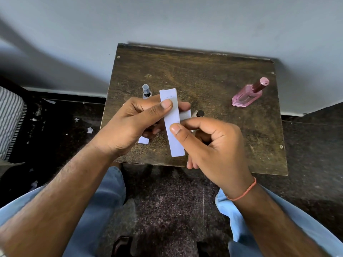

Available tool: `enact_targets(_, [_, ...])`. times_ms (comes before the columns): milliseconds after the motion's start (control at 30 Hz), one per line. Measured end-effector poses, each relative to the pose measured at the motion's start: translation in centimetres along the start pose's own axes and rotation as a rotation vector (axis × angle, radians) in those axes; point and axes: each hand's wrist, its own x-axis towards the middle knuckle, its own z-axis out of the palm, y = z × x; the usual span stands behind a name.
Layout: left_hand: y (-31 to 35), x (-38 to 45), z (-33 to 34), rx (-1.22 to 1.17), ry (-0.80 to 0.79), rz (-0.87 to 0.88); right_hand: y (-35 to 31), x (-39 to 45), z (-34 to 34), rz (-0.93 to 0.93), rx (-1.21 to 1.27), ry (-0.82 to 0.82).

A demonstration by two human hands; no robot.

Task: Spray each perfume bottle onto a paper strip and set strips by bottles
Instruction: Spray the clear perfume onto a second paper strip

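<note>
Left hand (pixel 130 123) pinches upper part of paper strip (pixel 171 123), thumb on top; right hand (pixel 209 143) pinches its middle, strip held above bench (pixel 204 71)

More strips partly hidden under hands, count unclear

Clear-capped bottle (pixel 146 91) behind left hand, dark-capped bottle (pixel 200 114) by right, pink bottle (pixel 248 93) far right without strip

Judged: at least pink bottle left
</note>
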Motion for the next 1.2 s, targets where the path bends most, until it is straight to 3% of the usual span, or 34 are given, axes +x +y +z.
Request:
enact_targets(200, [-0.8, 0.2, -0.4, 0.002, 0.042, 0.059, -0.5, 0.4, -1.6, -0.014, 0.166, 0.012])
enact_targets(367, [-1.1, 0.3, -0.5, 0.062, 0.084, 0.070, 0.1, 0.9, -6.7, -0.023, 0.174, 0.014])
enact_targets(500, [-1.0, 0.2, 0.1, 0.018, 0.121, 0.045, 1.4, 0.4, -11.9, 0.103, 0.053, -0.020])
enact_targets(800, [-0.9, 0.7, 1.0, 0.061, 0.146, 0.022, 7.7, 1.0, -17.2, 0.556, -0.218, 0.139])
enact_targets(1200, [-0.8, 0.6, 0.8, 0.099, 0.073, -0.067, 7.6, 1.6, -17.3, 0.638, -0.483, 0.189])
